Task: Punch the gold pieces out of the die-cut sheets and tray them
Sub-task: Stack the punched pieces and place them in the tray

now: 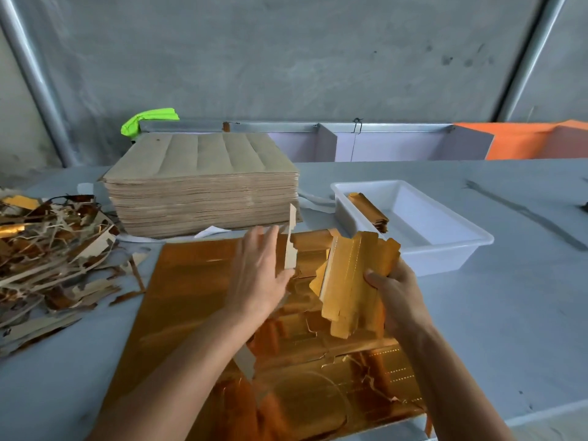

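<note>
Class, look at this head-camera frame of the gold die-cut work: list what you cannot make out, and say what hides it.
1. Right hand fingers: behind the gold pieces it grips.
2. Gold sheet near edge: cut off by the frame's bottom, partly covered by both forearms.
3. Scrap pile: cut off at the left edge.
4. Left hand: motion-blurred; its hold on the scrap strip is unclear.

No readable text anywhere in view.
The shiny gold die-cut sheet (197, 281), the tall stack of brown card sheets (203, 192) and the white plastic tray (445, 249) carry no letters, labels, brands or numbers that can be made out.
</note>
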Tool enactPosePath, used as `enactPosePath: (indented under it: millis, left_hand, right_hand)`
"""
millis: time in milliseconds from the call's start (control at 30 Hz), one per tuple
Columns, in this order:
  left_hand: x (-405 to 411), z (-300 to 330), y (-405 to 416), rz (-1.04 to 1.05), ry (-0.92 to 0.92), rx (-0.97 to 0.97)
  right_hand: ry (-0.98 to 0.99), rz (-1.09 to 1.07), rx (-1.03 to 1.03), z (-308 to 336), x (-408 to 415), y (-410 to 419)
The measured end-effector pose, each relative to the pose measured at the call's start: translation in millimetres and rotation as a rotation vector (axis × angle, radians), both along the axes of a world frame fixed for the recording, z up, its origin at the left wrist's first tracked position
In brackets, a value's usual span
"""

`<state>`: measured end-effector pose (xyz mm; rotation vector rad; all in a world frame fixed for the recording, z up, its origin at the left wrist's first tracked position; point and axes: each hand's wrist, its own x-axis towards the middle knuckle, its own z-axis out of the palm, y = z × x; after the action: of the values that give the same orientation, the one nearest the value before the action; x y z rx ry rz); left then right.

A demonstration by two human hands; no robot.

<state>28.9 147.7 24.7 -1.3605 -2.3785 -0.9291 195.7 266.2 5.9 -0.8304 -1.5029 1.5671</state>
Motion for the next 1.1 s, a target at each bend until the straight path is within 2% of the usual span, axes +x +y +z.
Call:
enactPosePath:
  millis: [67, 133, 200, 300, 333, 433, 533, 600, 700, 833, 900, 967, 1100]
  left_hand:
    - [13.0, 4.1, 5.6, -0.144, -0.024, 0.131]
    - [26.4, 6.9, 11.3, -0.3, -0.243, 0.112]
    - [38.4, 5.4, 16.8, -0.419, -0.534, -0.03]
    - [44.6, -3.6, 20.0, -0.436, -0.82, 0.006]
    - [44.9, -5.7, 19.7, -0.422, -0.838, 0.049]
    - [46.1, -10.6, 18.6, -0.36, -0.727, 0.167]
    - [46.7, -13.1, 20.2, -0.334, -0.778, 0.289]
    - [47.6, -15.9, 21.1, -0.387, -0.903, 0.264]
    - [50.5, -17.1, 19.3, -0.437, -1.181, 0.189]
    - [43.5, -18.1, 18.2, -0.418, -1.414, 0.325]
    - [41.8, -20.9, 14.9, -0.374, -1.4, 0.303]
    - [40.6, -23.9, 11.7, -0.371, -1.272, 0.183]
    - [38.2, -14.6, -3.4, -0.452, -0.758, -0.049]
  right_hand:
    - [-0.011, 0.042, 0.035, 4.0, -0.2, -0.3]
    - [0.026, 0.092, 0.015, 6.8, -2.4, -2.8]
    - [0.11, 0.121, -0.083, 7.7, -8.6, -7.3]
    - [0.241, 0.075, -0.342, 7.1, -17.7, -13.7]
    - [0.253, 0.075, -0.39, 6.2, -19.5, -14.8]
    - [0.245, 0.134, -0.405, 1.7, -22.5, -20.6]
    - [0.162, 0.172, -0.368, -4.9, -26.3, -27.9]
    - [0.148, 0.164, -0.389, -6.1, -27.8, -30.1]
    - [0.133, 0.137, -0.392, -2.6, -28.9, -28.7]
    - [0.126, 0.087, -0.428, -0.7, -25.6, -25.0]
    - [0.116, 0.086, -0.42, -1.0, -21.7, -25.8]
    - [0.075, 0.077, -0.363, -1.7, -16.5, -28.3]
    - [0.008, -0.06, -0.298, -3.7, 1.7, -28.0]
